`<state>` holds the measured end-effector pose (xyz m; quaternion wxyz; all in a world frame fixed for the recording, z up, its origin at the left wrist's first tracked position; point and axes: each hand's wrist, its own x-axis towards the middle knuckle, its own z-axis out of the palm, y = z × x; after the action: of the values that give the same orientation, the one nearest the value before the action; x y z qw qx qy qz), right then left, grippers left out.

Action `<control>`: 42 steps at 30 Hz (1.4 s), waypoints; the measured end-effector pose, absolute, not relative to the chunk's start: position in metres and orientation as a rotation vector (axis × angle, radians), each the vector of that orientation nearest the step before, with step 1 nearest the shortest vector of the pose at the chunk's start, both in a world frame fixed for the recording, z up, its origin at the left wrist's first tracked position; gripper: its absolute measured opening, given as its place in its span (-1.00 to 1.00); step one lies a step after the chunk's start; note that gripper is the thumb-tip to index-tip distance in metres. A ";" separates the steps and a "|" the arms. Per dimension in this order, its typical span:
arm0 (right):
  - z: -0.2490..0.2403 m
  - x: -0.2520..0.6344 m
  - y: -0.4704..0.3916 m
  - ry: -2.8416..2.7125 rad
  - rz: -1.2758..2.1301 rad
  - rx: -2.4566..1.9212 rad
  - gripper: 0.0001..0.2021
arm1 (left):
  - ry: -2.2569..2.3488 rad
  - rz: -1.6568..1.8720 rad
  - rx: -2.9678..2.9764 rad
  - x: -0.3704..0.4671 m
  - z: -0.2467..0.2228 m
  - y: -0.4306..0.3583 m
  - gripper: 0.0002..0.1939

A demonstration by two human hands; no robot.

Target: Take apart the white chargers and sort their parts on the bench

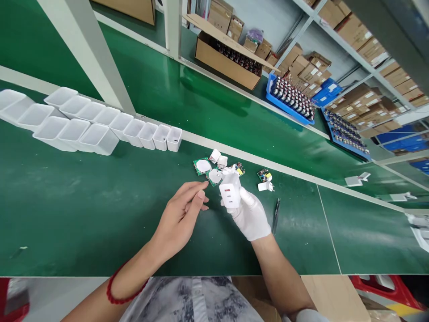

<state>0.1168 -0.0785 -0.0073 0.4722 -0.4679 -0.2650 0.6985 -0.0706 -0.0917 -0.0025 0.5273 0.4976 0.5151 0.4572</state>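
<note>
My right hand (251,217), in a white glove, holds a white plastic housing (230,195) whose face with one red and two dark port slots is turned toward me. Bare and with a red bracelet on the wrist, my left hand (179,214) is a little left of the housing, fingers bent and apart, nothing seen between them. Just beyond the hands lie green circuit boards (203,166) with white round pads and small white blocks (222,162). To the right are another component board (264,175), a white plug piece (266,186) and black tweezers (276,216).
Several white housings (97,137) line the left side of the green table (110,214). Along the back shelf stand a cardboard box (228,67) and blue trays (291,107) of parts. A grey post (90,53) rises at the back left.
</note>
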 end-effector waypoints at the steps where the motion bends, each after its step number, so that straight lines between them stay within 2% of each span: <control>1: -0.006 0.118 -0.076 -0.699 1.706 -1.167 -0.64 | 1.237 1.074 1.219 -0.072 -0.003 -0.090 -0.61; 4: 0.003 0.131 -0.055 -0.996 1.479 -1.233 -0.53 | 1.288 0.997 1.410 -0.081 -0.007 -0.081 -0.65; 8: 0.006 0.173 0.020 -1.470 0.610 -1.645 -0.42 | 1.557 1.109 1.861 -0.111 -0.020 -0.053 -0.72; 10: 0.001 0.198 0.067 -1.468 0.453 -1.801 -0.33 | 1.725 1.149 2.094 -0.128 -0.028 -0.035 -0.71; 12: -0.008 0.219 0.108 -1.467 0.357 -1.931 -0.37 | 1.878 1.038 2.259 -0.140 -0.033 -0.017 -0.65; 16: -0.026 0.235 0.155 -1.516 0.325 -2.074 -0.65 | 2.070 0.739 2.400 -0.147 -0.034 0.007 -0.63; 19: -0.027 0.238 0.163 -1.618 0.331 -2.164 -0.68 | 2.116 0.665 2.402 -0.144 -0.033 0.015 -0.65; 24: 0.004 0.238 0.133 -1.828 0.209 -2.320 -0.35 | 2.098 0.763 2.317 -0.138 -0.038 0.026 -0.64; 27: 0.019 0.221 0.090 -2.138 0.286 -2.209 -0.33 | 2.033 0.781 2.340 -0.134 -0.042 0.035 -0.72; 31: 0.011 0.191 0.043 -2.711 0.509 -1.846 -0.24 | 1.935 0.809 2.365 -0.125 -0.037 0.035 -0.79; 35: -0.004 0.180 0.043 -2.952 0.509 -1.592 -0.37 | 1.743 0.834 2.404 -0.117 -0.018 0.002 -0.83; 39: -0.004 0.193 0.052 -2.782 0.485 -1.648 -0.62 | 1.588 0.822 2.104 -0.106 -0.003 -0.057 -0.84; 42: 0.002 0.206 0.043 -2.595 0.520 -1.692 -0.65 | 1.424 0.903 1.899 -0.094 -0.004 -0.095 -0.90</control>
<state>0.2064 0.0432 0.0017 0.0005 -0.5386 -0.8261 0.1656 -0.0942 -0.0948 -0.0044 0.2967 0.7141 0.5354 0.3396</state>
